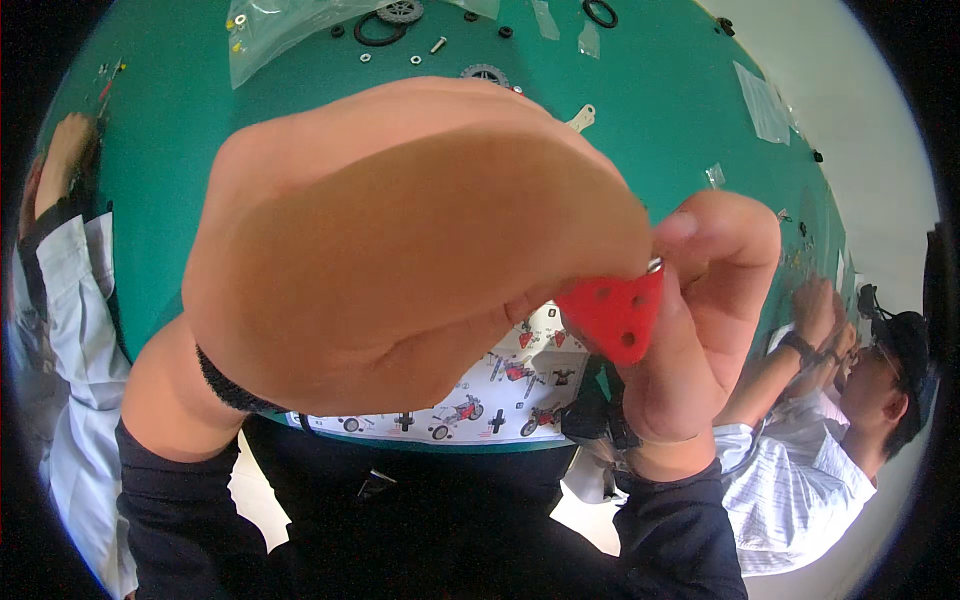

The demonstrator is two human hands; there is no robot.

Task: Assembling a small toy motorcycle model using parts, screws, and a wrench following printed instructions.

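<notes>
My left hand [400, 240] is raised close to the camera and fills the middle of the view, its fingers pinching one side of a small red plate with holes [615, 312]. My right hand [705, 310] grips the plate's other side, thumb up, with a small silver screw tip [655, 264] showing at the plate's top corner. Both hands hover above a green table [660, 110]. Most of the plate is hidden behind my left fingers.
A picture instruction sheet [500, 385] lies at the table's near edge. Clear plastic bags [270, 35], black rubber rings [378, 32], gears and washers lie at the far side. One person sits at my right [850, 400], another's sleeve and hand at my left [60, 250].
</notes>
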